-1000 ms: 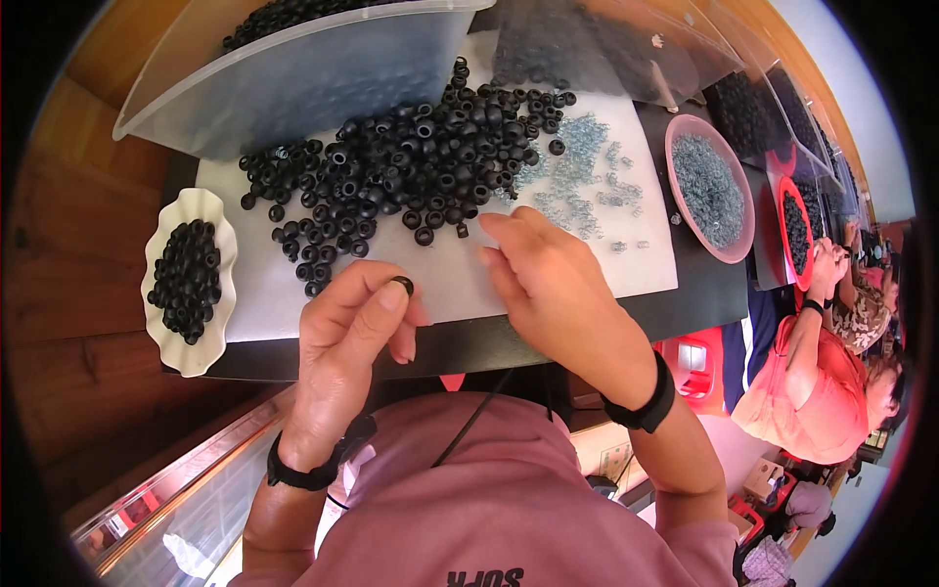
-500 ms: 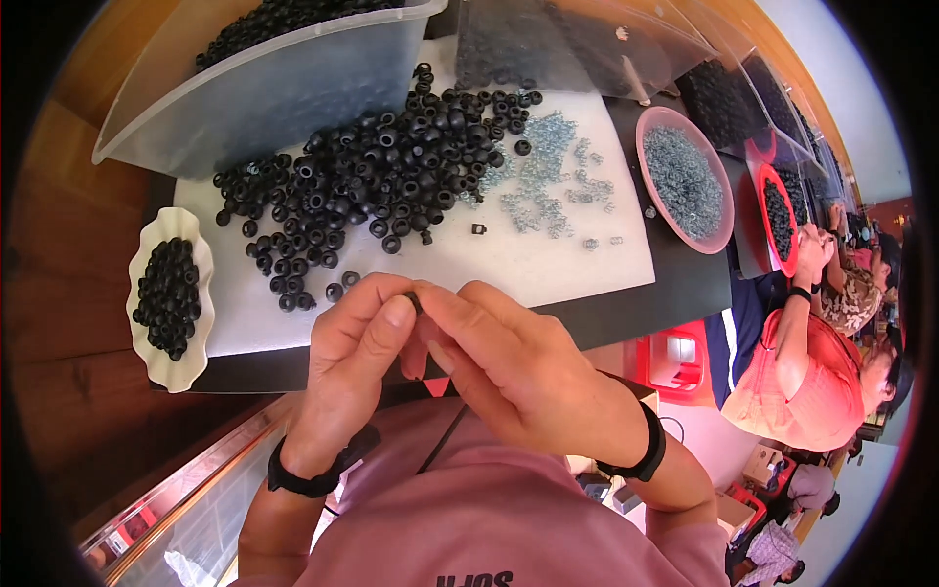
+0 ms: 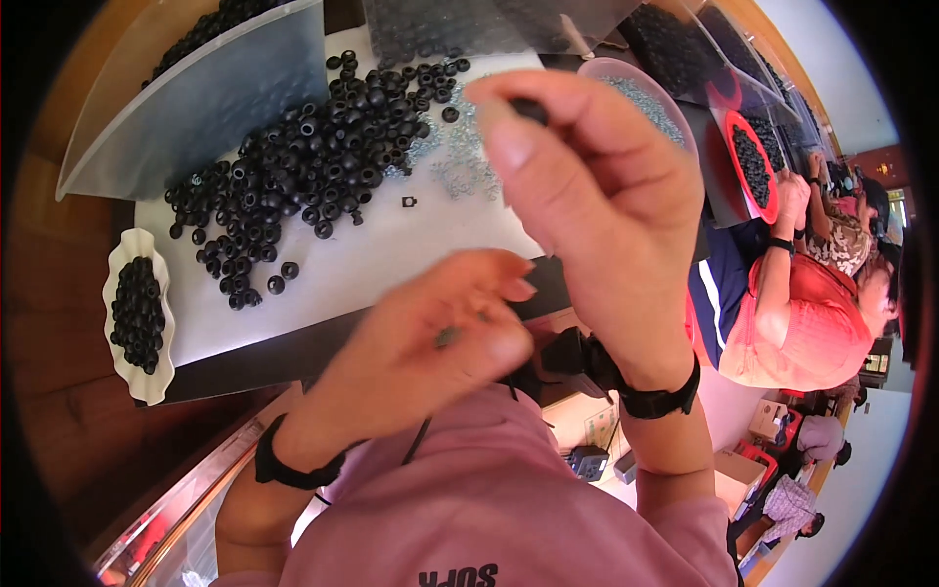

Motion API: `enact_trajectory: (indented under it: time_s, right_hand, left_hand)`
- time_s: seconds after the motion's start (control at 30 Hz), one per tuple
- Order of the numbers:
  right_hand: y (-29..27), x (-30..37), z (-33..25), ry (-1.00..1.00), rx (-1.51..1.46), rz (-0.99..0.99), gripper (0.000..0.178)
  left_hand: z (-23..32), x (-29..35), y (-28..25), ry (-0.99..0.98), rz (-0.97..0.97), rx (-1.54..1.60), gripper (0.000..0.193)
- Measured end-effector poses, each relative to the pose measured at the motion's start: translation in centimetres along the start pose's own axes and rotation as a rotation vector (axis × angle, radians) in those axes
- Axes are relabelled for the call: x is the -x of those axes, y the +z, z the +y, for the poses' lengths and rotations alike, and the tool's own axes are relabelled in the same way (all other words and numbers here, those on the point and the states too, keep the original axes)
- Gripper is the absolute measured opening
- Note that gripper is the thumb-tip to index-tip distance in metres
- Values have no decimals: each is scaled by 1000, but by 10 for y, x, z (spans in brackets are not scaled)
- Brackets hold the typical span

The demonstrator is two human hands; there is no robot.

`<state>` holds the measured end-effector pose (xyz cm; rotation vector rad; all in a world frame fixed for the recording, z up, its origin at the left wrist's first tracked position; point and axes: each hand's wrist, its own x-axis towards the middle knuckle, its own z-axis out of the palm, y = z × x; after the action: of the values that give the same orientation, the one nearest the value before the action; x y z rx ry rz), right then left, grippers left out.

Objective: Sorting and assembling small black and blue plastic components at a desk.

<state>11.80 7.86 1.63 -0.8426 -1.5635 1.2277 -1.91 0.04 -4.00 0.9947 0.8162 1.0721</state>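
Observation:
My right hand (image 3: 611, 210) is raised over the right part of the white sheet (image 3: 205, 328), pinching a small rounded black plastic piece (image 3: 529, 110) between thumb and fingers. Lower and to the left is my left hand (image 3: 430, 342), a little blurred. Its fingers are curled round a small grey-green piece (image 3: 447, 337), too blurred to name. On the sheet lies a heap of round black plastic barrels with holes (image 3: 303, 161), like cord-lock bodies. Beside them are scattered tiny pale springs (image 3: 460, 171), partly behind my right hand. One small square black piece with a hole (image 3: 409, 203) lies alone.
A scalloped white dish (image 3: 164, 338) of black pieces stands at the left. Clear bins (image 3: 225, 98) line the back. A pink bowl (image 3: 599, 67) of springs is partly hidden by my right hand. A co-worker in orange (image 3: 822, 318) works at the right near a red bowl (image 3: 768, 201).
My hands have parted. The right rose up and to the right with the black piece; the left moved slightly right and turned. The whole view has shifted, so the table sits further left.

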Motion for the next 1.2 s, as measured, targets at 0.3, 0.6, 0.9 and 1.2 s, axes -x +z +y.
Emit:
enact_trajectory:
  time_s: [0.3,0.6,0.9,1.2]
  right_hand:
    - [-17,-17,-8,-253,-238,82,12]
    - [-6,-7,4,-880,1005,273,15]
    - [-5,4,-32,-161,-306,114,6]
    - [-6,3,11,-646,479,172,15]
  left_hand:
    - [-9,-15,48,237,-332,-373,38]
    - [-23,-14,51,276,-359,-361,28]
    - [-20,-4,57,287,-446,-417,31]
    - [-25,3,69,139,-391,-338,25]
